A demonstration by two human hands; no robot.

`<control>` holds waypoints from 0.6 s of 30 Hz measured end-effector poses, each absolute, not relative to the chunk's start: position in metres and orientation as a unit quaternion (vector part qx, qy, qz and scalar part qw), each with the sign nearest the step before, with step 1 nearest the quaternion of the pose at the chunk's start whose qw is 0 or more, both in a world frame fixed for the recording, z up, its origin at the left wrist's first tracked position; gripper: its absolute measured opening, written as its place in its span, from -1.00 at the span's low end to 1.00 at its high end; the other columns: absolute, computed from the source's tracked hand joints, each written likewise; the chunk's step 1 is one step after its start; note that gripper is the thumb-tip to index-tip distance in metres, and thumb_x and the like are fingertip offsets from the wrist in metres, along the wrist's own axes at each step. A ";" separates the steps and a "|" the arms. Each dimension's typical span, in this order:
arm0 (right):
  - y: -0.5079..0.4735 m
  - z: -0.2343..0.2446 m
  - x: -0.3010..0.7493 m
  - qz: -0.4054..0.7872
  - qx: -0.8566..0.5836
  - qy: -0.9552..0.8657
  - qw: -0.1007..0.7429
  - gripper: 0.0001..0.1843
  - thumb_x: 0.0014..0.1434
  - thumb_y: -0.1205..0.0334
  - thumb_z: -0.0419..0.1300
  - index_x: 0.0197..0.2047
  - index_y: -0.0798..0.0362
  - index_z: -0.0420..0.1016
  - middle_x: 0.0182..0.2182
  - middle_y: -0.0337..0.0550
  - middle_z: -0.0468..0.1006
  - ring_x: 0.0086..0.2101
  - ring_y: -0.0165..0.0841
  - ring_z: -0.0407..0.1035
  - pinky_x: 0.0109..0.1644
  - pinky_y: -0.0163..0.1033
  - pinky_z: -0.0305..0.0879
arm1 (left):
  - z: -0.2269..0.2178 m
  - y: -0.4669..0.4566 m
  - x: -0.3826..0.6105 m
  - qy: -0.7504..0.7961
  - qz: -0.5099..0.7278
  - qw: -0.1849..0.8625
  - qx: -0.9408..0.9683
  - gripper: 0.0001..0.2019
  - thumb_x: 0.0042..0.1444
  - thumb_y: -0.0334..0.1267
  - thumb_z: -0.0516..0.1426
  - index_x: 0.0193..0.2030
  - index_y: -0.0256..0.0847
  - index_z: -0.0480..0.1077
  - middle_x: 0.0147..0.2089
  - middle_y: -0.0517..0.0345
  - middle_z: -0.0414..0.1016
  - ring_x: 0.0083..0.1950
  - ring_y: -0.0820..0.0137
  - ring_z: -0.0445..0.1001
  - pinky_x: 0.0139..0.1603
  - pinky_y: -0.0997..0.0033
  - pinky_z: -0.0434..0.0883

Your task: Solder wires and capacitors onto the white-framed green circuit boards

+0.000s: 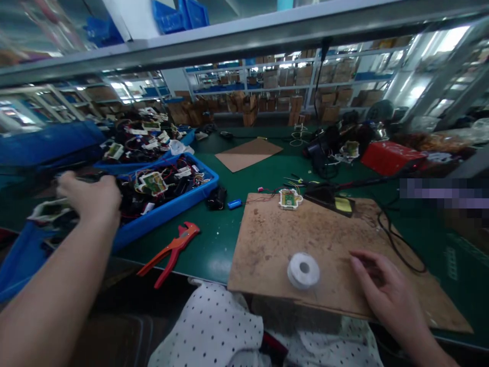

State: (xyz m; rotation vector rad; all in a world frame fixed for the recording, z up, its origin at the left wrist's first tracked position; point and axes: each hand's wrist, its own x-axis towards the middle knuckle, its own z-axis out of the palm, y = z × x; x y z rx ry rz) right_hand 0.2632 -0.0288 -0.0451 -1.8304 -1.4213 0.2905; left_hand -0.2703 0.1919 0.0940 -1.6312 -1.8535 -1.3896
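Observation:
My left hand [89, 196] is over the blue bins at the left, slightly blurred, with its fingers curled around a dark thing I cannot make out. Black parts, wires and a circuit board in a white frame [153, 183] fill the blue bin [171, 206] beside it. On the brown board, my right hand [382, 283] rests half-curled, thumb and fingers apart, holding nothing. A white spool [303, 270] lies to its left. Farther back, another framed circuit board [289, 199] sits at the board's edge, wired to a blue cylindrical battery [234, 204].
Red-handled wire strippers [173, 250] lie near the green table's front edge. A black soldering-iron stand [328, 199] with a yellow sponge [343, 205] and a loose cable bound the brown board [263, 255]. Behind are a cardboard sheet [248, 154] and red box [391, 159]; a shelf crosses overhead.

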 end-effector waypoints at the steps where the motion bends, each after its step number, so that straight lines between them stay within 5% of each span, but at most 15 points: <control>1: -0.029 -0.043 0.263 0.111 -0.720 -0.560 0.395 -0.61 0.25 -0.13 0.16 -0.05 -0.02 0.51 -0.17 -0.08 0.56 -0.26 -0.28 0.47 -0.19 -0.17 0.45 | 0.085 0.193 -0.256 -0.656 -0.491 0.152 -0.553 -0.42 0.24 -0.33 0.16 0.30 -0.54 0.04 0.31 -0.40 0.14 -0.04 0.27 0.47 0.15 -0.12 0.40; 4: -0.029 -0.037 0.258 0.117 -0.712 -0.555 0.414 -0.65 0.24 -0.09 0.19 -0.08 0.00 0.52 -0.21 -0.07 0.55 -0.29 -0.28 0.45 -0.26 -0.19 0.42 | 0.061 0.194 -0.191 -0.644 -0.485 0.118 -0.580 -0.38 0.27 -0.27 0.14 0.34 -0.51 0.00 0.36 -0.40 0.08 -0.03 0.30 0.49 0.16 0.05 0.43; 9: -0.032 -0.035 0.252 0.134 -0.686 -0.550 0.458 -0.74 0.27 0.02 0.19 -0.11 0.00 0.53 -0.22 -0.08 0.54 -0.25 -0.30 0.46 -0.17 -0.18 0.45 | 0.028 0.179 -0.042 -0.492 -0.346 -0.042 -0.798 -0.69 0.33 -0.18 0.07 0.17 -0.16 0.35 0.03 0.11 0.56 -0.10 0.35 0.56 -0.07 0.38 0.51; 18: -0.064 -0.039 0.350 0.038 -0.774 -0.416 0.476 -0.57 0.25 -0.10 0.15 0.00 0.06 0.45 -0.10 0.06 0.56 -0.22 -0.26 0.50 -0.24 -0.17 0.53 | -0.022 0.188 0.042 -0.410 -0.204 -0.048 -0.888 -0.74 0.26 -0.13 0.11 0.01 -0.14 0.45 0.12 -0.05 0.43 0.04 0.10 0.51 0.01 0.15 0.47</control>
